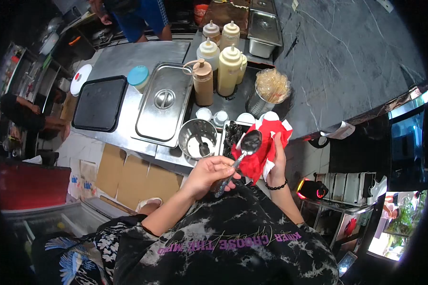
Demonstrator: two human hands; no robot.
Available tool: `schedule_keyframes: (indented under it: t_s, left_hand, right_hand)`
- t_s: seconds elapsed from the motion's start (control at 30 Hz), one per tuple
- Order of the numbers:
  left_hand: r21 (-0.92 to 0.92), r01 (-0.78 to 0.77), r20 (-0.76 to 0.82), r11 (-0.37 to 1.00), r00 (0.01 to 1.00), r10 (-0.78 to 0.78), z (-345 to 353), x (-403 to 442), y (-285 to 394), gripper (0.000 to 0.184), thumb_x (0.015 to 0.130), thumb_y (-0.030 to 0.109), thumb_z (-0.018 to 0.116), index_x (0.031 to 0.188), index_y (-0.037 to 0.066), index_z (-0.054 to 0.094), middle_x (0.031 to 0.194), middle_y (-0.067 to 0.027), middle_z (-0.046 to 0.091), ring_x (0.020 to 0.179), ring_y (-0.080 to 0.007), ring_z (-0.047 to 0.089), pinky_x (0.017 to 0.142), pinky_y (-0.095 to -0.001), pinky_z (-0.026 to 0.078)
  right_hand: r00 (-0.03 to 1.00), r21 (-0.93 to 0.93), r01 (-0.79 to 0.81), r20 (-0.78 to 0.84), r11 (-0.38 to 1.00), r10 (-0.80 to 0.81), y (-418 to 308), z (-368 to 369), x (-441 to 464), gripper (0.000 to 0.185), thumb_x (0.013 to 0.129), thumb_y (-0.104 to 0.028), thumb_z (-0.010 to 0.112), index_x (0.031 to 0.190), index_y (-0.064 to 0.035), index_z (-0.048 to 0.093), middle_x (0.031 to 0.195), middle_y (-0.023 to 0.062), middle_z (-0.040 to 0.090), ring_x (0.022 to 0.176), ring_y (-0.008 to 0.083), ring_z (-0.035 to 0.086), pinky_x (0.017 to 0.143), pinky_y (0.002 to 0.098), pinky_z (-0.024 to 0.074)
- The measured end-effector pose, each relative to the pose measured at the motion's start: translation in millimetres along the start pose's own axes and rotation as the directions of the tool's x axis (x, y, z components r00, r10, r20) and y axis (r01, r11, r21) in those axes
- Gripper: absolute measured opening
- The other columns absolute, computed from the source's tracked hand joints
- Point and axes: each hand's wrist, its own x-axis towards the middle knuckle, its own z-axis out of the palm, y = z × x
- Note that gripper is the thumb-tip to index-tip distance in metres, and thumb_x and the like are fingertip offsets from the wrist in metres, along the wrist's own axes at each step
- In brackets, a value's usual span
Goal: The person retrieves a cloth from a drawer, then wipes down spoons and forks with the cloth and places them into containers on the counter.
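Note:
My left hand (213,176) is closed around the handle of a metal spoon (250,142), whose bowl points up and to the right. The spoon's bowl lies over a red and white cloth (257,164). My right hand (278,164), with a dark bead bracelet at the wrist, holds that cloth from its right side. Just beyond my hands, a metal container (233,135) holds several dark utensils. Left of it stands a round steel pot (185,137) with a dark utensil inside.
Several squeeze bottles (229,69) stand behind a lidded steel pan (161,104). A black tray (100,103) lies further left. A steel cup (259,105) holds wrapped items. Another person (140,19) stands across the counter; one more person (28,107) is at the far left.

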Motion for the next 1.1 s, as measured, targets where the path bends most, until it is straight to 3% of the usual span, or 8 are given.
schedule_keyframes:
  t_s: [0.2,0.33,0.37,0.4,0.53,0.7,0.93,1.1]
  left_hand:
    - [0.037,-0.084,0.136,0.996,0.988,0.078,14,5,-20,0.018,0.086,0.010,0.056,0.102,0.002,0.051,0.081,-0.0081,0.062,0.063,-0.0109,0.057,0.053,-0.0221,0.043]
    - [-0.016,0.009,0.225,1.000,0.974,-0.006,16,7,-28,0.019,0.086,0.007,0.056,0.102,0.001,0.049,0.082,-0.0084,0.062,0.066,-0.0113,0.057,0.054,-0.0231,0.044]
    - [-0.097,0.007,0.223,0.995,0.975,0.015,14,9,-36,0.021,0.083,0.004,0.059,0.102,0.000,0.050,0.083,-0.0094,0.063,0.068,-0.0125,0.059,0.060,-0.0241,0.047]
    - [-0.100,0.000,0.217,0.995,0.976,0.022,15,8,-38,0.021,0.083,0.004,0.059,0.102,0.000,0.050,0.083,-0.0094,0.063,0.068,-0.0125,0.059,0.060,-0.0241,0.047]
    - [0.084,-0.053,0.009,0.995,0.999,0.053,19,6,-43,0.021,0.080,-0.002,0.060,0.099,-0.002,0.053,0.083,-0.0084,0.065,0.074,-0.0117,0.062,0.069,-0.0237,0.050]
    - [0.144,-0.113,0.035,0.983,0.993,0.109,31,9,-59,0.021,0.082,-0.003,0.058,0.101,-0.003,0.052,0.082,-0.0055,0.064,0.074,-0.0112,0.061,0.069,-0.0240,0.050]
    - [-0.047,-0.107,0.115,0.993,0.987,0.112,53,20,-73,0.021,0.087,0.002,0.053,0.104,0.005,0.042,0.079,-0.0029,0.055,0.067,-0.0110,0.058,0.058,-0.0244,0.050]
    - [-0.022,-0.161,0.065,0.987,0.985,0.162,71,22,-77,0.017,0.093,0.010,0.043,0.109,0.007,0.039,0.073,-0.0033,0.053,0.057,-0.0120,0.055,0.049,-0.0251,0.044]
  right_hand:
    - [0.944,0.203,-0.178,0.313,0.963,0.108,-19,4,4,0.048,0.095,-0.039,0.034,0.125,-0.0015,0.040,0.121,0.0130,0.050,0.111,0.0237,0.050,0.096,0.0382,0.0384]
    - [0.972,0.097,-0.223,0.095,0.970,0.215,-14,-22,4,0.044,0.094,-0.037,0.037,0.120,-0.0015,0.044,0.112,0.0110,0.056,0.104,0.0210,0.054,0.091,0.0364,0.0421]
    - [0.900,0.147,-0.348,0.329,0.926,0.286,-17,-31,2,0.039,0.094,-0.032,0.040,0.116,-0.0011,0.047,0.109,0.0101,0.057,0.100,0.0196,0.056,0.088,0.0353,0.0440]
    - [0.858,0.119,-0.432,0.360,0.894,0.366,-27,-20,-8,0.034,0.094,-0.026,0.042,0.116,-0.0011,0.047,0.110,0.0106,0.057,0.101,0.0200,0.056,0.088,0.0356,0.0444]
    - [0.872,-0.100,-0.401,0.262,0.911,0.412,-20,-49,-25,0.038,0.094,-0.025,0.043,0.121,-0.0003,0.043,0.117,0.0103,0.053,0.107,0.0208,0.052,0.096,0.0367,0.0389]
    - [0.779,0.176,-0.586,0.394,0.791,0.488,-27,-54,-23,0.046,0.094,-0.035,0.038,0.124,-0.0003,0.041,0.121,0.0132,0.051,0.109,0.0237,0.051,0.096,0.0395,0.0386]
    - [0.753,0.214,-0.600,0.478,0.771,0.453,-49,-57,-5,0.049,0.094,-0.038,0.036,0.122,0.0016,0.043,0.118,0.0147,0.053,0.107,0.0256,0.052,0.094,0.0410,0.0395]
    - [0.826,-0.216,-0.331,0.404,0.919,0.393,-49,-87,-4,0.031,0.088,-0.019,0.052,0.112,0.0000,0.050,0.103,0.0080,0.058,0.092,0.0154,0.056,0.083,0.0299,0.0429]
